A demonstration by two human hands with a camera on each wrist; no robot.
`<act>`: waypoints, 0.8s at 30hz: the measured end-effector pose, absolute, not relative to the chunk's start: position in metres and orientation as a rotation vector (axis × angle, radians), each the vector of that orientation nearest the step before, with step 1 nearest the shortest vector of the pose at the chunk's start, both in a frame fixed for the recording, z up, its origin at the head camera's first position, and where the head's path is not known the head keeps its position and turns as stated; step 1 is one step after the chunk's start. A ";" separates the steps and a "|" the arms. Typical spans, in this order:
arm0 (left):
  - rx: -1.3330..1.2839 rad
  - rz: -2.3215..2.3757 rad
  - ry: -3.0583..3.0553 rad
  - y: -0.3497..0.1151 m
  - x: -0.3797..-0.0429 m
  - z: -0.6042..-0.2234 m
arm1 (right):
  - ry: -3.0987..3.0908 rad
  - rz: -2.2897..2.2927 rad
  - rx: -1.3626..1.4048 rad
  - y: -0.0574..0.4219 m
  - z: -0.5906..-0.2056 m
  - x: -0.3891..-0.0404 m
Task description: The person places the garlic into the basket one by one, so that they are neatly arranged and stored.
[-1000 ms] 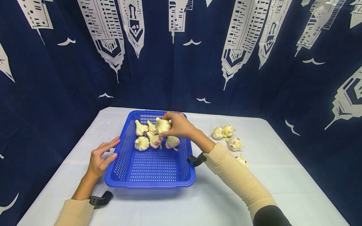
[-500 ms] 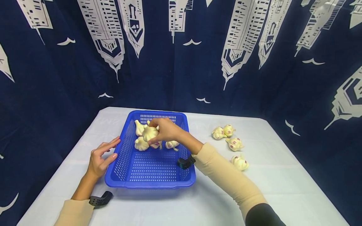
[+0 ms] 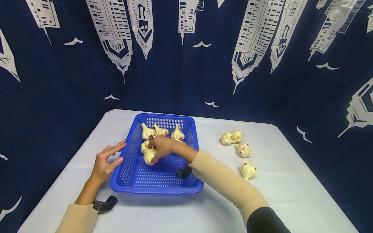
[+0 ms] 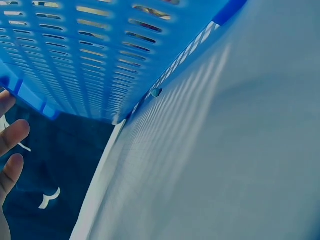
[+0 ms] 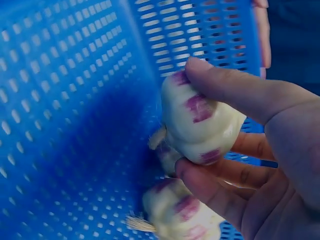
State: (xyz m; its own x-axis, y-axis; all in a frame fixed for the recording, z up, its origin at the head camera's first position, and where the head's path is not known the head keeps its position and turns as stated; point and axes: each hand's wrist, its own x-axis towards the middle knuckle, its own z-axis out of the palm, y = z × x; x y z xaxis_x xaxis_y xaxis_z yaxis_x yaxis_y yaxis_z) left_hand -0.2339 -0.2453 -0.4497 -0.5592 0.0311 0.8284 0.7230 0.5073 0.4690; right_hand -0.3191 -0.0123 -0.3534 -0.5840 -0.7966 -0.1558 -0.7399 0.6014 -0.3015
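A blue perforated plastic basket (image 3: 157, 190) stands on the white table. My right hand (image 3: 162, 147) reaches inside and grips a garlic bulb (image 3: 149, 156), low in the basket's left half. In the right wrist view thumb and fingers pinch this purple-blotched bulb (image 5: 200, 122), root tuft outward, above another garlic bulb (image 5: 182, 207). Along the back of the basket lie more bulbs, such as a garlic bulb (image 3: 147, 132) at the left; my right hand partly hides others. My left hand (image 3: 105, 163) rests at the basket's left rim with fingers extended; its fingertips (image 4: 17, 131) show in the left wrist view.
To the right of the basket lie several loose garlic bulbs, the nearest garlic bulb (image 3: 248, 170) set apart from the others. A dark blue curtain (image 3: 180, 77) with white building prints hangs behind the white tablecloth (image 3: 279, 194).
My right hand has moved left and toward me with the garlic bulb, then down into the basket. The left hand has stayed at the rim. The head view has shifted slightly.
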 end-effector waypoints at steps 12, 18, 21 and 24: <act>-0.632 -1.096 -1.968 -0.248 -0.237 -0.452 | 2.617 -0.270 -1.196 -0.021 -0.365 -0.324; -0.623 -1.104 -1.981 -0.249 -0.237 -0.453 | 2.647 -0.309 -1.186 -0.023 -0.371 -0.323; -0.624 -1.100 -1.985 -0.249 -0.236 -0.453 | 2.648 -0.343 -1.199 -0.023 -0.374 -0.324; -0.631 -1.097 -1.978 -0.248 -0.237 -0.452 | 2.628 -0.344 -1.243 -0.022 -0.376 -0.325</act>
